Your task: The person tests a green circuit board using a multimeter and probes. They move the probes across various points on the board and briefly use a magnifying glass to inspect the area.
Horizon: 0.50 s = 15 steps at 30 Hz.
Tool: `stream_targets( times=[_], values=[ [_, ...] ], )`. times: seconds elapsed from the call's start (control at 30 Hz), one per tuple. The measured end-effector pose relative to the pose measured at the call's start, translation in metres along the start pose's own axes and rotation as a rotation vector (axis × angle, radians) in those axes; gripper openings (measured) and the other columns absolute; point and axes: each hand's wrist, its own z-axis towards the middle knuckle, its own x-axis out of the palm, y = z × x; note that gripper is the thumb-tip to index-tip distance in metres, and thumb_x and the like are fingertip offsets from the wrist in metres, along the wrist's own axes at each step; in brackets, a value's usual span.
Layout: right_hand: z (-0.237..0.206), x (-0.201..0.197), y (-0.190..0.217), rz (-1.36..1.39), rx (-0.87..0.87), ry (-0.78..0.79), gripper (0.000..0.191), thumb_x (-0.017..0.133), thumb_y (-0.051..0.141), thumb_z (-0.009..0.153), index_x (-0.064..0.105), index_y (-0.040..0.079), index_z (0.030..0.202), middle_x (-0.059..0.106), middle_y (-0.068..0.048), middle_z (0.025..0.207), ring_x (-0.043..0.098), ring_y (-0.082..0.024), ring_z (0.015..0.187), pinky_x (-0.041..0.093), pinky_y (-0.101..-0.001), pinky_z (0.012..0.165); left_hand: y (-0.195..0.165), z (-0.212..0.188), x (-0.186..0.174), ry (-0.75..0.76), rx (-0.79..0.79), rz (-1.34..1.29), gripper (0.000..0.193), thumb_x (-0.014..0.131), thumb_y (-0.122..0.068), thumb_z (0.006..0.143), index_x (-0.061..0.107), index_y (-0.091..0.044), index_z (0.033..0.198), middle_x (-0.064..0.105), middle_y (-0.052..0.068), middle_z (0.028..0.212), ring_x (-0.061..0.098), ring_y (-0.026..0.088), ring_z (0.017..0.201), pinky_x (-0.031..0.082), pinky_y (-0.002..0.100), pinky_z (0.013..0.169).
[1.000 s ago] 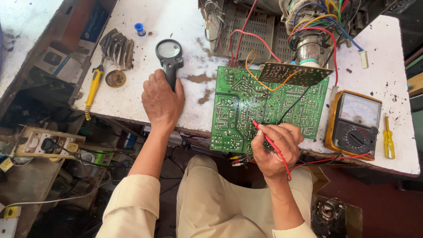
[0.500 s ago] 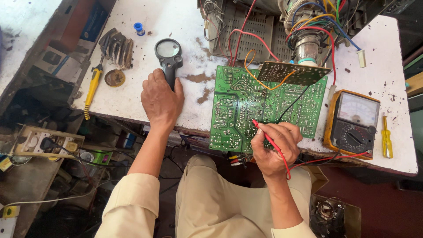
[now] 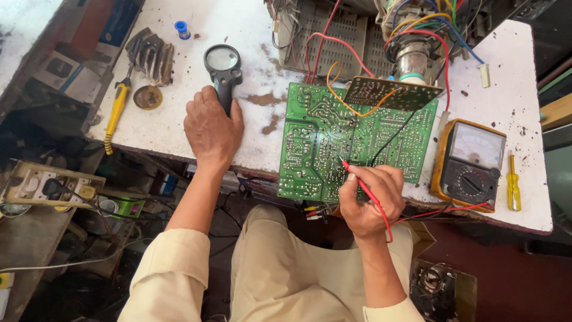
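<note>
While my right hand (image 3: 368, 200) pinches the red probe (image 3: 357, 182) with its tip down on the solder side of the green circuit board (image 3: 351, 140), my left hand (image 3: 211, 128) is closed around the black handle of the magnifying glass (image 3: 223, 65), lens resting on the white bench (image 3: 238, 24). Probing looks under way, I'd judge; the glass is not yet over the board. Right of the board sits the yellow meter (image 3: 471, 164). I see no containers with contents I can make out.

The circuit board (image 3: 345, 143) is green with silvery solder dots. The probe (image 3: 363, 191) is red, the magnifier (image 3: 223, 71) black, the meter (image 3: 471, 164) yellow-cased. The surface (image 3: 238, 30) is white, stained brown.
</note>
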Motion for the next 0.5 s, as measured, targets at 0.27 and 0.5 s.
stream_targets(
  times=[0.27,0.5],
  values=[
    [0.0044,0.0078,0.0007,-0.042,-0.007,-0.011,0.018,0.073,0.001,0.085,0.075,0.008,0.101,0.072,-0.004,0.092,0.064,-0.025,0.093,0.047,-0.037,0.091,0.0005,0.0022,-0.0009,0.002,-0.018,-0.014,0.043,0.073,-0.032,0.093,0.059,0.003,0.114,0.064,0.017,0.101,0.062,0.035,0.095,0.051,0.046,0.078],
    [0.0019,0.0089,0.0008,-0.045,0.009,0.002,0.019,0.074,0.002,0.086,0.075,0.008,0.103,0.072,-0.004,0.093,0.063,-0.026,0.094,0.047,-0.0371,0.092,0.0024,0.003,-0.0005,-0.013,-0.017,-0.023,0.043,0.073,-0.032,0.093,0.059,0.003,0.114,0.064,0.017,0.101,0.062,0.035,0.095,0.052,0.046,0.078]
  ],
)
